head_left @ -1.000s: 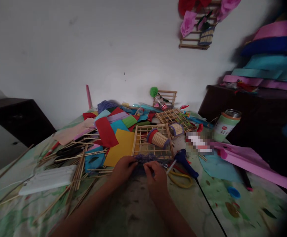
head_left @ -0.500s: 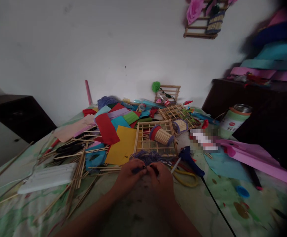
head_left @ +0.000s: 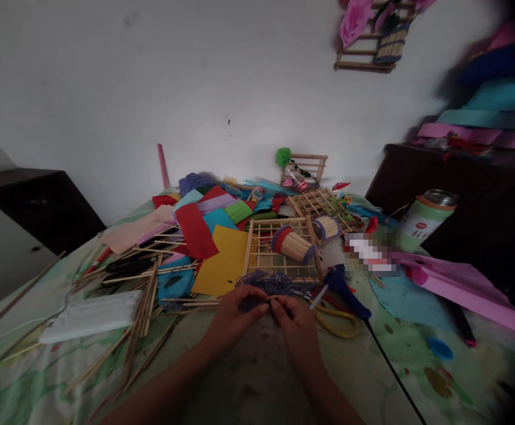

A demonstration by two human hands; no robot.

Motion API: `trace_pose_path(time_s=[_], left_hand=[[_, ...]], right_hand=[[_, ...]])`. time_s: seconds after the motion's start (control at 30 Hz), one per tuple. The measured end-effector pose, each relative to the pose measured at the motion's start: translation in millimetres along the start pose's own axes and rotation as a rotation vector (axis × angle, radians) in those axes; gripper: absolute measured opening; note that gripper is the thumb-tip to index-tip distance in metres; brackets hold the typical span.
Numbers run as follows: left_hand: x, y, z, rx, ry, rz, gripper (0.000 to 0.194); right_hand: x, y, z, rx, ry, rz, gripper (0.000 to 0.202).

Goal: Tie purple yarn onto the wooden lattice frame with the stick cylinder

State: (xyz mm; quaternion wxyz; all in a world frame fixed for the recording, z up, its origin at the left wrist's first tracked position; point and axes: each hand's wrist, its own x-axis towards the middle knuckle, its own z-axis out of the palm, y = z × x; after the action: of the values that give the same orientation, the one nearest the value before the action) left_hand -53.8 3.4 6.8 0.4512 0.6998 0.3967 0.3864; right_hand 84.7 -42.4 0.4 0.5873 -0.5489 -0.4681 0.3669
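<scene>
While our two hands meet over the middle of the counter [head_left: 261, 372], the thumb and forefinger of our right hand [head_left: 296, 324] are pinched together on a thin tan strip [head_left: 272, 297], too small to make out fully. The fingers of our left hand [head_left: 235, 316] curve in from the other side, thumb and forefinger tips close to the strip; we cannot tell whether they clamp it too.

Just beyond our fingers lies a loose tangle of purple string [head_left: 268, 282], along the near side of a stick frame [head_left: 259, 251]. A stick cup [head_left: 293, 244] with a red band lies tilted on that frame, and a smaller stick cup [head_left: 327, 227] is just beside it. To the right of our right hand are the yellow-handled scissors [head_left: 337, 326] and a blue glue gun [head_left: 348, 295], its black cord running toward the near edge.

Left of the frame we see a yellow sheet [head_left: 222, 260] and red paper [head_left: 195, 230], with loose sticks [head_left: 148, 301] and a white case [head_left: 91, 316] nearer the left edge. Toward the right edge a green jar [head_left: 423, 221] stands behind pink paper [head_left: 469, 289], and a blue cap [head_left: 440, 348] lies nearer us.
</scene>
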Motion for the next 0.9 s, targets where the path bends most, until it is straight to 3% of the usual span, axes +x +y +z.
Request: trace_pose_path(time_s=[0.23, 0.5, 0.9], left_hand=[[1.0, -5.0, -0.6, 0.014, 0.032, -0.019, 0.019], [-1.4, -2.2, 5.5, -0.181, -0.176, -0.092, 0.023], [-3.0, -7.2, 4.8, 0.015, -0.009, 0.003, 0.02]], right_hand=[[-4.4, 4.4, -0.5, -0.251, 0.068, -0.176, 0.017], [-2.7, 9.0, -6.8, -0.444, 0.056, -0.344, 0.017], [-4.6, 8.5, -4.7, -0.361, 0.037, -0.34, 0.017]])
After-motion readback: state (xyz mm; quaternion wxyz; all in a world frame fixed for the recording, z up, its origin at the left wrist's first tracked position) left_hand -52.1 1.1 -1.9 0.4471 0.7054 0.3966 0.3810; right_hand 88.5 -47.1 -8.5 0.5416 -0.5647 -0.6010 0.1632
